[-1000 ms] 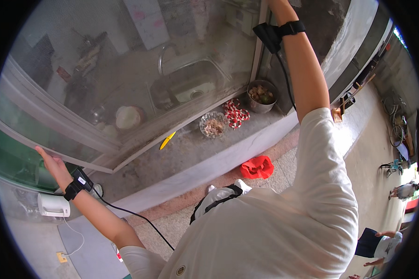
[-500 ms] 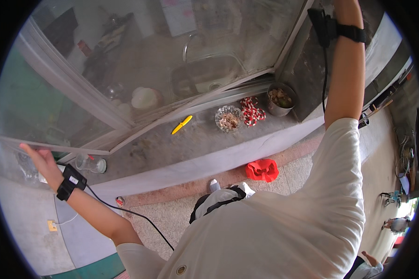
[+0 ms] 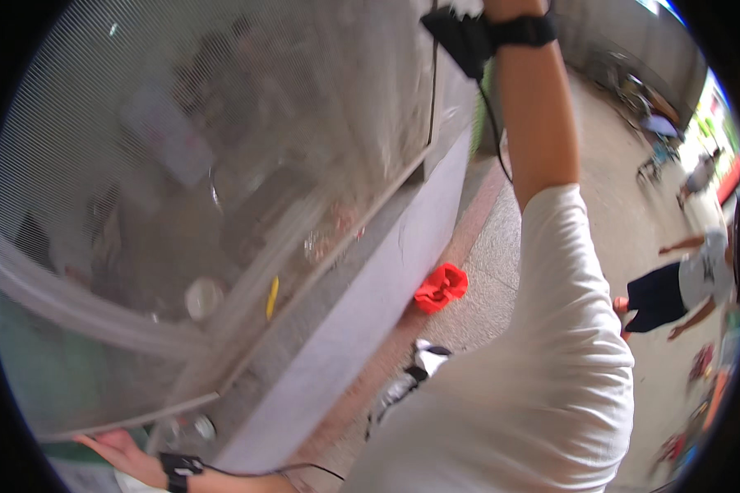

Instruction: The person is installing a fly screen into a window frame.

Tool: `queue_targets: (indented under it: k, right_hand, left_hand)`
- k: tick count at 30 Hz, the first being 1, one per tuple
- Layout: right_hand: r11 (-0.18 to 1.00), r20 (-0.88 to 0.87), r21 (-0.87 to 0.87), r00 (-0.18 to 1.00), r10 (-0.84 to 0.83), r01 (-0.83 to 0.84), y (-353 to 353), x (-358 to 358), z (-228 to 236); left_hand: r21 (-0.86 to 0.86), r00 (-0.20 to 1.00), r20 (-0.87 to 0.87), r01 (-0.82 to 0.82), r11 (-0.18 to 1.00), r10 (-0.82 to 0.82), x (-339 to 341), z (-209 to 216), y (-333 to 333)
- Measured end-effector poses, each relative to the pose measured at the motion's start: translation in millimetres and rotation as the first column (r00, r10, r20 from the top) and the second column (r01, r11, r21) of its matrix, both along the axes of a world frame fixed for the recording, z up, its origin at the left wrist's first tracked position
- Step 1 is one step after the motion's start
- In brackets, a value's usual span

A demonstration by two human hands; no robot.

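Note:
A large window screen with fine mesh and a pale frame stands tilted in front of me. My left hand grips its lower left corner, one finger stretched along the edge and others partly behind it. My right forearm reaches up beside the screen's far right side; the hand itself lies beyond the top of the picture. Blurred through the mesh are a yellow knife-like tool, a glass bowl and a red-and-white item. Near my left hand, a clear glass jar lies on the sill.
A grey sill tops the white wall. On the floor below sits a red bag. A person in a white top and dark shorts is at the right, another person farther off. Black cables hang from both my wrists.
The screen has swung out over the sill, so the bowl and yellow tool now show through mesh. My left hand has moved down and right, and my view has turned right.

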State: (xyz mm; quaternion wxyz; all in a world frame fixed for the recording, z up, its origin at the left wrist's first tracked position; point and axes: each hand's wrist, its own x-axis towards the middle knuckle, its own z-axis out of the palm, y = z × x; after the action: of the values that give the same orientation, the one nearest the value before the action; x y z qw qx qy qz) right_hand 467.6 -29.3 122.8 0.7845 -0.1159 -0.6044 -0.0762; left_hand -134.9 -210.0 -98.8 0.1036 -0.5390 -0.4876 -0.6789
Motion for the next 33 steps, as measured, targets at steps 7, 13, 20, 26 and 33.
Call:
queue_targets:
  k: [7,13,20,26,33]
  right_hand:
    - [0.973,-0.213,-0.127,0.952,-0.219,0.195,-158,57,-37]
    - [0.832,-0.264,-0.275,0.794,-0.547,0.482,-275,142,-87]
    - [0.841,-0.471,-0.376,0.701,-0.536,0.389,-471,287,-227]
    - [0.788,-0.602,-0.491,0.508,-0.615,0.372,-604,312,-261]
    - [0.626,-0.512,-0.594,0.363,-0.779,0.506,-689,358,-265]
  left_hand:
    - [0.352,0.593,0.511,0.517,0.780,-0.623,110,37,-19]
    - [0.283,0.423,0.522,0.733,0.619,-0.740,39,-31,35]
    - [0.115,0.407,0.683,0.761,0.639,-0.607,232,-42,13]
    - [-0.055,0.283,0.718,0.934,0.354,-0.636,362,-110,24]
    - [-0.091,0.170,0.806,0.982,0.164,-0.568,482,-190,22]
